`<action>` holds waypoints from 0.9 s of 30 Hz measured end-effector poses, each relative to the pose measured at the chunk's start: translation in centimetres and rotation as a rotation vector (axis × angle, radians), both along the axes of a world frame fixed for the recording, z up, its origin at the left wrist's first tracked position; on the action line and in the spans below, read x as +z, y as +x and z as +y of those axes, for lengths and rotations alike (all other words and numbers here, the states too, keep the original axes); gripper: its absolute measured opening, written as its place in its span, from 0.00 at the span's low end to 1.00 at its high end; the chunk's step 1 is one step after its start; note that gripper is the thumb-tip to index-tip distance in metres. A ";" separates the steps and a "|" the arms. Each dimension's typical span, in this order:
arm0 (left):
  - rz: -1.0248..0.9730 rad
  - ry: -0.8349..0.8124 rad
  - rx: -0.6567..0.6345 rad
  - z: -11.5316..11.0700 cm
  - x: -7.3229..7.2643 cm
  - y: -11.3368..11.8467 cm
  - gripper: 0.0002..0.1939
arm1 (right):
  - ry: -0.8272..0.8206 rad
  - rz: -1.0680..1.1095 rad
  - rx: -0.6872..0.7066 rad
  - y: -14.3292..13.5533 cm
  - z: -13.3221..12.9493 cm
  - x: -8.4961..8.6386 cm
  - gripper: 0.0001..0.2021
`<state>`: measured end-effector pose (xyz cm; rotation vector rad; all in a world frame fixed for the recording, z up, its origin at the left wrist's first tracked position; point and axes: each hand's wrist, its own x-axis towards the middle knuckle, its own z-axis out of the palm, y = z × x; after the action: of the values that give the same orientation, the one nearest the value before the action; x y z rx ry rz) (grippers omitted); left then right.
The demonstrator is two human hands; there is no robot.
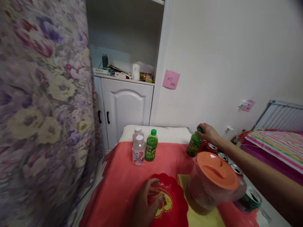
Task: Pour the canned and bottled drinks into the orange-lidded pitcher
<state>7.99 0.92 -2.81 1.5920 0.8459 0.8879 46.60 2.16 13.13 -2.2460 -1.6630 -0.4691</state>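
Observation:
At the table's far right, my right hand [207, 134] is closed round the green cap of a green-labelled drink bottle [194, 145], which leans slightly. My left hand [148, 201] hovers over the left side of a scalloped red tray [180, 201], fingers apart and curved, holding nothing. Yellow print shows on the tray's bottom. Beyond it stand a second green bottle [151, 146] and two clear white-capped bottles, the nearer clear bottle [138, 151] with a printed label. A clear pitcher [203, 189] with an orange lid [217, 170] stands below my right forearm.
Several opened drink cans, among them a green can [251, 198], line the right edge beside the pitcher. A yellow cloth [205, 219] lies under the pitcher on the red tablecloth [113, 189]. A floral curtain [47, 110] hangs at left; a bed [279, 148] is at right.

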 end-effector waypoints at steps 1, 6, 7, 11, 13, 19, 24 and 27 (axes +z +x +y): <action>0.001 -0.005 -0.009 0.1 -0.2 0.0 0.19 | -0.016 0.007 -0.008 0.5 0.0 -0.5 0.09; -0.017 -0.017 -0.028 0.4 -1.1 0.2 0.17 | -0.060 0.030 -0.036 2.7 -0.7 -2.2 0.09; -0.015 -0.019 -0.029 0.5 -1.2 0.3 0.17 | -0.063 0.034 -0.038 3.0 -0.9 -2.5 0.10; -0.007 -0.027 -0.036 0.5 -1.5 0.5 0.17 | -0.073 0.062 -0.049 4.0 -1.4 -3.8 0.11; -0.003 -0.028 -0.042 0.5 -1.6 0.5 0.17 | -0.074 0.079 -0.068 4.4 -1.5 -4.4 0.11; 0.009 -0.022 -0.059 0.6 -1.8 0.4 0.16 | -0.047 0.124 -0.086 5.2 -1.9 -5.4 0.20; 0.014 -0.017 -0.066 0.6 -1.7 0.2 0.16 | -0.012 0.131 -0.082 5.1 -2.7 -5.9 0.25; 0.000 -0.002 -0.067 0.7 -1.5 0.1 0.16 | 0.023 0.121 -0.095 4.9 -3.6 -5.7 0.26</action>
<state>8.06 1.58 -4.30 1.6088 0.7884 0.8390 51.45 -1.40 7.40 -2.2964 -1.4894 -0.3638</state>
